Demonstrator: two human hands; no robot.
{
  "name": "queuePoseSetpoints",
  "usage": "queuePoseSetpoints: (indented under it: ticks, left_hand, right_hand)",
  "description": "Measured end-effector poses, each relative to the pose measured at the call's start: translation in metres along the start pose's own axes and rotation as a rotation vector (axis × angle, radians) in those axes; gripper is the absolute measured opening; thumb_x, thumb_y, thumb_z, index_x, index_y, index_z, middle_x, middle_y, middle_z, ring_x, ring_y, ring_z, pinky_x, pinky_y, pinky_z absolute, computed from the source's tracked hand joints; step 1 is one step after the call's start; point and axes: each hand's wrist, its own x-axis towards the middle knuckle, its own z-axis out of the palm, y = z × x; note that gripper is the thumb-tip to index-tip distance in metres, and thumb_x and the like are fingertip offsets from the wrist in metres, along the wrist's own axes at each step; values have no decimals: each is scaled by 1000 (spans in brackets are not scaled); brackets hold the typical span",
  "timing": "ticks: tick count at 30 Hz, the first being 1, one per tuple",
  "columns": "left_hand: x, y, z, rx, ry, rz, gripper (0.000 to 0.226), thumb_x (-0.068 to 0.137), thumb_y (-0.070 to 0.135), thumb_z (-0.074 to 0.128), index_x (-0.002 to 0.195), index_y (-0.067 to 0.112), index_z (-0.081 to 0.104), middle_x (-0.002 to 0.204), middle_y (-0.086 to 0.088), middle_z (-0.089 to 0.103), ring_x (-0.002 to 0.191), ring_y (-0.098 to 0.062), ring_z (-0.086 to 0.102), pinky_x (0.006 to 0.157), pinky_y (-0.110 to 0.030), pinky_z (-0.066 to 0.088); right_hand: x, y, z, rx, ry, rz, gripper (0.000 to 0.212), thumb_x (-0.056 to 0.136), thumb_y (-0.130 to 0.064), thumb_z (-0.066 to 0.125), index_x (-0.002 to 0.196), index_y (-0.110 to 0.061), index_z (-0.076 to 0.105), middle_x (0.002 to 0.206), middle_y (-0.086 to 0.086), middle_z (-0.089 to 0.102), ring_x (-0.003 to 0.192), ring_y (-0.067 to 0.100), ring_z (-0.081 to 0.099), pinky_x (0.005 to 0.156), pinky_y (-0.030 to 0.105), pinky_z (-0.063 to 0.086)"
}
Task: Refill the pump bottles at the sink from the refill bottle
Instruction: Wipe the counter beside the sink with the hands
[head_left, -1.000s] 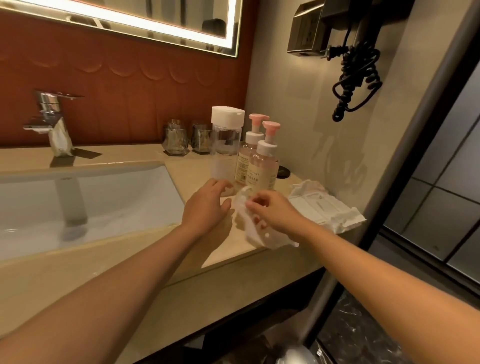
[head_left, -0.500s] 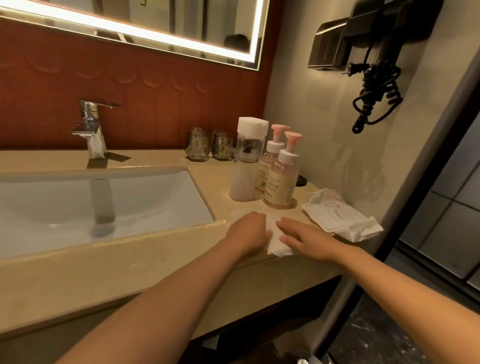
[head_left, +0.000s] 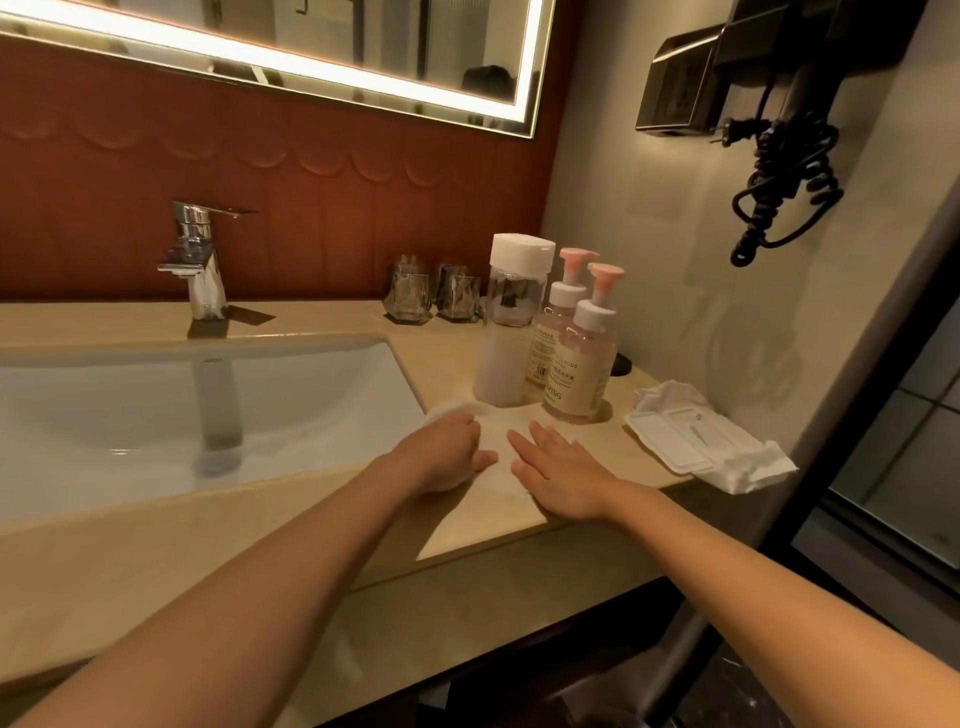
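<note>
Two pump bottles with pink pump heads stand on the beige counter to the right of the basin: the front pump bottle (head_left: 581, 364) and the rear pump bottle (head_left: 555, 322). Left of them stands the tall clear refill bottle (head_left: 506, 322) with a white cap, closed. In front of the bottles a white tissue (head_left: 496, 452) lies flat on the counter. My left hand (head_left: 447, 457) is curled on its left part. My right hand (head_left: 558, 470) lies flat, fingers stretched, on its right part.
The white sink basin (head_left: 208, 405) fills the left, with a chrome tap (head_left: 195, 260) behind it. Two glass tumblers (head_left: 431, 296) stand at the back wall. A wet-wipe pack (head_left: 691, 436) lies at the counter's right end. A hair dryer with a coiled cord (head_left: 784, 171) hangs on the right wall.
My hands brought the tissue down from in front of the bottles and spread it flat on the counter. The view has swung left and up.
</note>
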Motion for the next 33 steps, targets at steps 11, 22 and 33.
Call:
queuePoseSetpoints:
  ticks: [11,22,33]
  left_hand:
    - [39,-28,-10,4,-46,-35,40,98,36,39,117,4,53,131,-10,47,106,-22,48,92,-32,37]
    - [93,-55,-13,11,-52,-78,40,97,36,38,125,9,50,133,-7,44,112,-20,46,98,-35,40]
    - [137,-74,-19,78,-91,-99,49,99,37,32,140,11,36,149,-8,30,132,-23,33,108,-36,29]
  right_hand:
    - [41,-7,-11,36,16,33,57,100,-44,14,151,-21,-2,158,9,-10,145,24,-10,117,42,-3]
    - [100,4,-24,0,5,37,58,100,-46,14,150,-24,-4,158,8,-12,145,25,-14,116,45,-5]
    - [160,13,-36,-16,-4,88,58,100,-47,13,150,-24,-4,158,9,-11,145,28,-11,116,46,-4]
